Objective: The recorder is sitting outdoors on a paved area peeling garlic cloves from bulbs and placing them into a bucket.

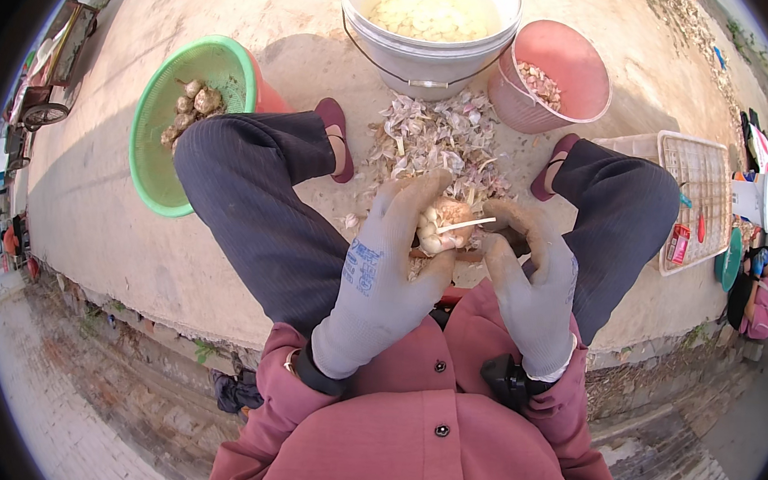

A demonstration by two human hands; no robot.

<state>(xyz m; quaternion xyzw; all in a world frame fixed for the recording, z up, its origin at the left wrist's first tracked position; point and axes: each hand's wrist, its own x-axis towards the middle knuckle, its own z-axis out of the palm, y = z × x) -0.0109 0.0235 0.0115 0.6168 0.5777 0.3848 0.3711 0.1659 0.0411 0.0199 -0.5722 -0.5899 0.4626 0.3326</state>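
Both my hands wear grey work gloves and meet in front of my lap. A partly peeled garlic bulb (444, 227) rests in my left hand (385, 254), whose fingers and thumb wrap round it. Out of the bulb a pale thin stalk sticks toward the right. My right hand (526, 269) is curled close beside the bulb, thumb and fingers bent near the stalk's end; whether it pinches anything is hidden. Below and beyond the hands, a heap of garlic skins (437, 136) lies on the ground between my feet.
A white bucket (425, 67) holds peeled cloves in water. Beside it a pink bucket (586, 84) contains unpeeled cloves. At left, a green basket (148, 122) holds whole garlic bulbs. A white crate (706, 157) with small tools on top stands beyond my right knee.
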